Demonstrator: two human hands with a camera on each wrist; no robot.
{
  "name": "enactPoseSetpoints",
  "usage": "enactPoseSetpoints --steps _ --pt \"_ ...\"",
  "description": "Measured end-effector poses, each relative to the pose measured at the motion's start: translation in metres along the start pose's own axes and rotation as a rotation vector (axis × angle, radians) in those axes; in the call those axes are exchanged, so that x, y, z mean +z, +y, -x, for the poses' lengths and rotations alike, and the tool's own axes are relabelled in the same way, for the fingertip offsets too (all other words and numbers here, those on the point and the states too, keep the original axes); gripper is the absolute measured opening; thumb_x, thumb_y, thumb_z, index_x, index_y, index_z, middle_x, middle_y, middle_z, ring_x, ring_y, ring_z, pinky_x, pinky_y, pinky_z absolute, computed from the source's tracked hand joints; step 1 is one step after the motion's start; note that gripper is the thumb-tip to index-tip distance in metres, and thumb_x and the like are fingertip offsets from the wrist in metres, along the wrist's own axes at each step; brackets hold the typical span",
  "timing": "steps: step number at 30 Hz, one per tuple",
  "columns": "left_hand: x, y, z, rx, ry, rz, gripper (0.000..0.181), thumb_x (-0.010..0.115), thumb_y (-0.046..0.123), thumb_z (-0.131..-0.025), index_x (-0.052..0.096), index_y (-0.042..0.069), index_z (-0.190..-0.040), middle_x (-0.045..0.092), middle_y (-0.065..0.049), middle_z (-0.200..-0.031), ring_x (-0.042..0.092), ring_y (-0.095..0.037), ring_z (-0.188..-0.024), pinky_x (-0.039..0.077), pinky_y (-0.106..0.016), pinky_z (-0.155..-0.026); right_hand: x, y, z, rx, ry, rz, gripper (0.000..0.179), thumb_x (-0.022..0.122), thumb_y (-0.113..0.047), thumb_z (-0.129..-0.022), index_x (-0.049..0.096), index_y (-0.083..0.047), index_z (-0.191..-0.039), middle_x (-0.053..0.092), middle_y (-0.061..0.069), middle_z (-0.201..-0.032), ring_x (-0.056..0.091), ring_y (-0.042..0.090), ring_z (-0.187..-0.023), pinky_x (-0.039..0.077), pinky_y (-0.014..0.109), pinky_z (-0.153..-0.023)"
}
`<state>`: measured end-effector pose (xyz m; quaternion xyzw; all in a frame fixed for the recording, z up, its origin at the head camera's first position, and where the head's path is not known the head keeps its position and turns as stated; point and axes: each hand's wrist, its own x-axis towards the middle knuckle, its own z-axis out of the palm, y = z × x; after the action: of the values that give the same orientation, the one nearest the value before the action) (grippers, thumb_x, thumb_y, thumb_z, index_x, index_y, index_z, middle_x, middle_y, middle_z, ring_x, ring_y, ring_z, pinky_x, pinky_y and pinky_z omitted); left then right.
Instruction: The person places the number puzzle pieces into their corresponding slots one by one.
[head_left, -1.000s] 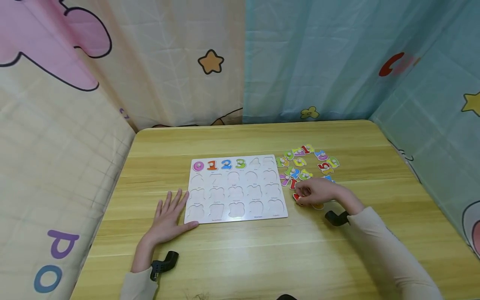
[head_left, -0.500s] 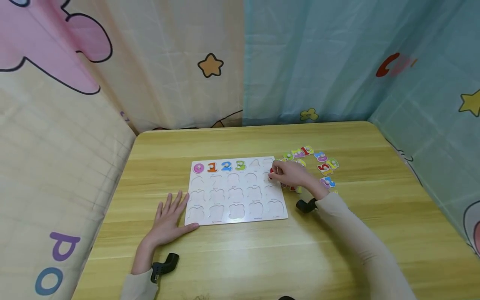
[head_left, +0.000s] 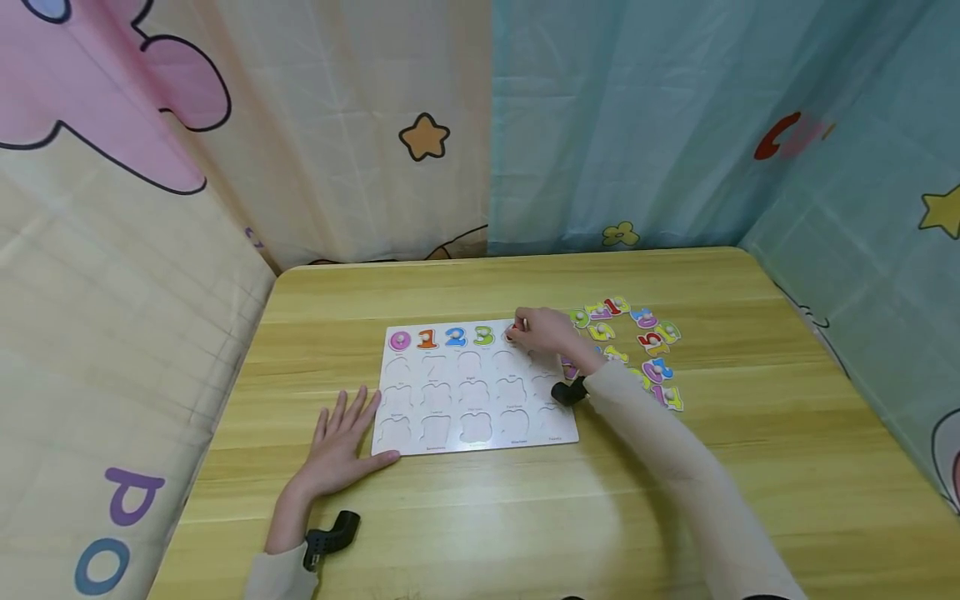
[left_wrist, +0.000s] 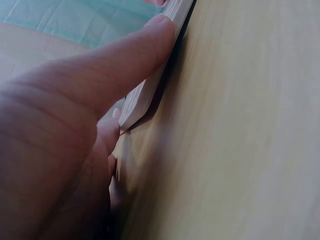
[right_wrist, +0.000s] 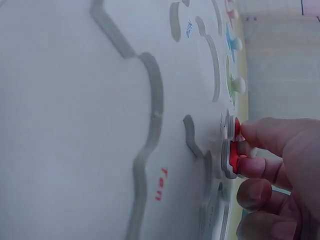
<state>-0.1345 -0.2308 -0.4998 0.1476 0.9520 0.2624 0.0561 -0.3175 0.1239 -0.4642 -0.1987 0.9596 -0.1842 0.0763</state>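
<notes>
My right hand (head_left: pixel 547 329) pinches the white knob (right_wrist: pixel 248 151) of a red puzzle piece (right_wrist: pixel 234 156) between thumb and fingers; the other fingers are curled below the grip. The red puzzle piece is at the top row of the white number board (head_left: pixel 491 433), at the position immediately to the right of the green 3 (head_left: pixel 483 336). Its edge stands proud of the board face; contact with the recess cannot be determined.

My left hand (head_left: pixel 337 450) lies with fingers extended and spread, gripping nothing. Its thumb rests on the near left corner of the board; the fingers lie along the left edge, mostly on the wooden desk (head_left: pixel 450 525).

Seated in the top row, left to right: purple 0 (head_left: pixel 400 341), orange 1 (head_left: pixel 427 339), blue 2 (head_left: pixel 455 337), then the green 3. The three rows below show outlined recesses. The printed labels "Ten" (right_wrist: pixel 161 184) and "Nine" (right_wrist: pixel 189 29) are legible from my right wrist.

Loose number pieces (head_left: pixel 652 343) lie on the desk right of the board, some partly hidden by my right arm. A printed curtain (head_left: pixel 600 125) hangs behind the desk.
</notes>
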Motion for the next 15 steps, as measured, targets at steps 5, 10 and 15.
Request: enactPoseSetpoints --steps 5,10,15 --pt "-0.0002 -0.0004 0.0005 -0.005 -0.001 0.002 0.096 0.062 0.058 -0.083 0.017 0.011 -0.153 0.005 -0.016 -0.157 -0.009 -0.040 -0.140 -0.010 -0.057 -0.107 0.0066 -0.0028 -0.0069 0.060 0.006 -0.007 0.029 0.059 -0.039 -0.092 0.053 -0.014 -0.078 0.047 0.000 -0.060 0.046 0.017 -0.053 0.029 0.029 -0.047" --pt "0.0005 -0.0009 0.0000 -0.006 -0.005 0.000 0.096 0.062 0.059 -0.083 0.017 0.012 -0.153 0.005 -0.016 -0.157 -0.009 -0.040 -0.140 -0.010 -0.057 -0.107 0.0107 -0.0047 -0.0093 0.077 0.000 -0.013 0.030 0.058 -0.038 -0.093 0.053 -0.014 -0.078 0.046 0.000 -0.060 0.046 0.017 -0.053 0.029 0.028 -0.048" --pt "0.0003 -0.0015 -0.0009 -0.005 -0.005 0.003 0.096 0.062 0.059 -0.083 0.017 0.012 -0.153 0.005 -0.016 -0.157 -0.009 -0.040 -0.140 -0.010 -0.057 -0.107 0.0096 -0.0073 -0.0099 0.089 -0.031 0.010 0.030 0.055 -0.039 -0.095 0.051 -0.014 -0.080 0.047 0.001 -0.061 0.045 0.017 -0.052 0.029 0.029 -0.048"
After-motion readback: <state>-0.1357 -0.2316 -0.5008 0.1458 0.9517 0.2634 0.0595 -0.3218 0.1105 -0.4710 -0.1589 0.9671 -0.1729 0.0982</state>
